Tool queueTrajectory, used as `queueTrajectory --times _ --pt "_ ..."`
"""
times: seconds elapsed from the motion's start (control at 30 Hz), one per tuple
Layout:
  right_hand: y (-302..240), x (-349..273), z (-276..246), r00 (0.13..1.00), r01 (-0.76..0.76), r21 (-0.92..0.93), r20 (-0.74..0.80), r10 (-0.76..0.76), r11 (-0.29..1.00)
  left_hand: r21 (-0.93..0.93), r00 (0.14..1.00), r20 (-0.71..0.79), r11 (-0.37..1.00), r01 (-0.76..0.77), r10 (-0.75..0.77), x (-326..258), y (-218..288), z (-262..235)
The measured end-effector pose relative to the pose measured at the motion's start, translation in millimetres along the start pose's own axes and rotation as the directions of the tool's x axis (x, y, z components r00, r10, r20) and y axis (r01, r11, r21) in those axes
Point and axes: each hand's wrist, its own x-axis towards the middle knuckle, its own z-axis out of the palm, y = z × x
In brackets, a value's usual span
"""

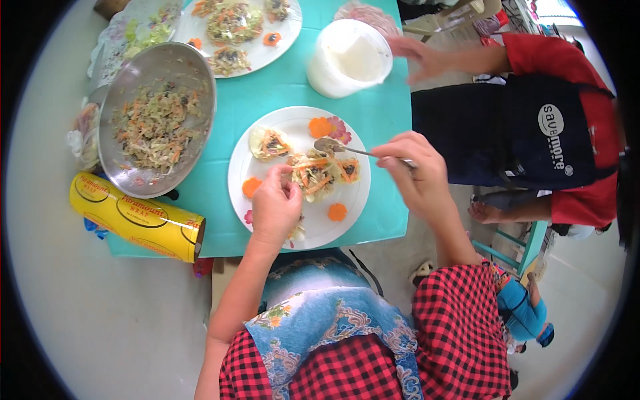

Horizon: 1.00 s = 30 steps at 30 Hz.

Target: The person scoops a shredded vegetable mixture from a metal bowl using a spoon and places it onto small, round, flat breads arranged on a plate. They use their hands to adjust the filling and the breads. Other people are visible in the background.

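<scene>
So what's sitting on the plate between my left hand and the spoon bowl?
In the head view, a filled leaf wrap with shredded vegetables lies between the left hand and the spoon on the white plate.

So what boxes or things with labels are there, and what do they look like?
Wrap box: long yellow carton with red oval labels, lying at the table's left front corner, beside the metal bowl.
Apron badge: white oval patch with white lettering beside it, on the dark apron of the person standing at right.
White tub: round, plain, no label showing, at the table's far side.
</scene>
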Motion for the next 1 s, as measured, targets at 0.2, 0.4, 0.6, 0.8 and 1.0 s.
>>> queueTrajectory --times 0.2,0.4,0.6,0.8,1.0 --pt "-6.3 8.5 1.8 0.852 0.024 0.744 -0.365 0.376 0.668 0.031 0.997 0.008 0.996 -0.080 0.080 -3.6 -4.5 -0.4" --pt "-56.7 68.6 48.5 0.903 0.024 0.675 -0.331 0.273 0.738 0.022 0.998 0.061 1.000 0.008 -0.010 -11.6 -0.7 -0.4" --pt "-81.5 121.2 130.4 0.982 0.111 0.186 -0.170 -0.079 0.976 0.037 0.991 0.130 0.999 0.031 -0.035 -8.5 5.0 -4.9" --pt "-67.3 137.5 174.8 0.950 0.225 -0.127 -0.192 -0.247 0.966 0.057 0.985 0.171 0.998 -0.025 0.015 -7.5 0.7 2.8" --pt "-70.0 134.6 190.3 0.982 0.150 -0.102 -0.102 -0.160 0.983 -0.053 0.989 0.131 0.997 -0.060 0.067 -6.9 -5.7 12.8"
